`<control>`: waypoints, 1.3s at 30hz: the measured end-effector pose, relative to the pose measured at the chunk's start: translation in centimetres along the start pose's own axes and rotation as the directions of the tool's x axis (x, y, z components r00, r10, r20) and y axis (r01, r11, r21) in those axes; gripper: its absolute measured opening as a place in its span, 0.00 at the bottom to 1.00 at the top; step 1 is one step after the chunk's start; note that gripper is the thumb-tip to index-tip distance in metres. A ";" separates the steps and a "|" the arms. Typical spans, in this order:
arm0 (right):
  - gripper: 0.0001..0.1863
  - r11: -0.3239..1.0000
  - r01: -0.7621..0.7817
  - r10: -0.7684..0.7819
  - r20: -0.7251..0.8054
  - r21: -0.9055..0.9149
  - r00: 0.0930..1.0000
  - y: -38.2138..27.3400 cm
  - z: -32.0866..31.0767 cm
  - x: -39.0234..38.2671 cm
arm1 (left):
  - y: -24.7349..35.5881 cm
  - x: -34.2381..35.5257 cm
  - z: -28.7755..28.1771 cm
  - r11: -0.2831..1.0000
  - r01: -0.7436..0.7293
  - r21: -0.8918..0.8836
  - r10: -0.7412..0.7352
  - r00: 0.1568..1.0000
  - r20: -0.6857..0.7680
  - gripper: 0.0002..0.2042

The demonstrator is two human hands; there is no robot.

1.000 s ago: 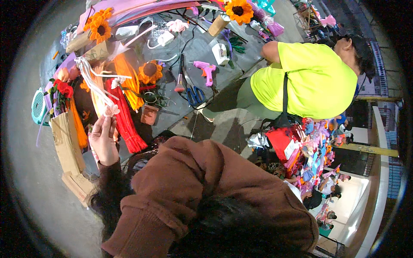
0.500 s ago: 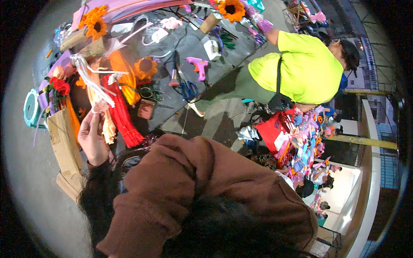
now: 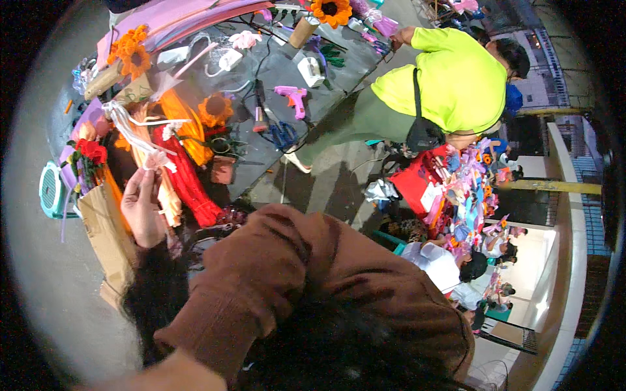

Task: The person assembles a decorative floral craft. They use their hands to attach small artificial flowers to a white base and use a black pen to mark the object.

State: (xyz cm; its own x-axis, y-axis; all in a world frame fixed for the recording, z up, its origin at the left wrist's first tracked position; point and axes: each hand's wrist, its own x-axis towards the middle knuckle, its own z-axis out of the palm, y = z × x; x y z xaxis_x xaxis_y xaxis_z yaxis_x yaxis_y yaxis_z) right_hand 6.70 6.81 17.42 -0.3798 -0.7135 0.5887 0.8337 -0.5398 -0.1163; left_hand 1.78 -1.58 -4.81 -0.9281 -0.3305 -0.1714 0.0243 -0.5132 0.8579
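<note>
My left hand (image 3: pixel 141 207) is closed in a pinch on a small pale pink fuzzy piece (image 3: pixel 155 160), held over the crafting table (image 3: pixel 297 140). White chenille stems (image 3: pixel 130 125) lie just beyond my fingertips. Bundles of red chenille stems (image 3: pixel 186 186), orange chenille stems (image 3: pixel 179 112) and peach chenille stems (image 3: pixel 171 207) spread beside this hand. A brown sleeve (image 3: pixel 248 280) bends across the lower middle. Past its cuff, my right hand (image 3: pixel 177 376) shows only as a blurred patch at the bottom edge, its fingers out of sight.
A pink glue gun (image 3: pixel 293 99), blue-handled scissors (image 3: pixel 283 135) and a brush (image 3: pixel 260 118) lie on the table. Red flowers (image 3: pixel 91 151) stand by a cardboard piece (image 3: pixel 104 221). A person in a yellow shirt (image 3: pixel 450 78) stands at the far side; a second flower-covered table (image 3: pixel 414 182) is right.
The view has shifted slightly. Skin of my right hand has come in at the bottom edge. My left hand keeps its pinch on the pale pink piece. More of a person in white shows.
</note>
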 end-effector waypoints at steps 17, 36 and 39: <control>0.07 0.388 -0.565 -0.299 -0.680 -0.728 0.670 -2.5 -9.2 -12.8 | 3.5 -1.5 0.1 0.972 0.133 -0.195 -0.106 0.984 0.144 0.11; 0.14 -0.049 -0.500 -0.700 -0.327 -0.865 0.635 -4.1 -8.6 -9.6 | 4.9 -3.9 1.0 0.951 0.153 -0.268 -0.106 0.977 0.184 0.09; 0.14 -0.115 -0.608 -0.732 -0.347 -0.786 0.587 -4.7 -9.5 -9.8 | 4.5 -4.0 1.1 0.907 0.239 -0.348 -0.161 0.958 0.238 0.10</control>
State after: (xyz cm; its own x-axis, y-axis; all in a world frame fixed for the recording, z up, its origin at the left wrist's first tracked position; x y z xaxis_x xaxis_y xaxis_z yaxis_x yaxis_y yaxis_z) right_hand 2.69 12.11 4.62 -0.9720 -0.1784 0.1532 -0.1800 0.1451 -0.9729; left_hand 5.21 -1.64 0.29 -0.9813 -0.0457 -0.1868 -0.0700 -0.8198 0.5684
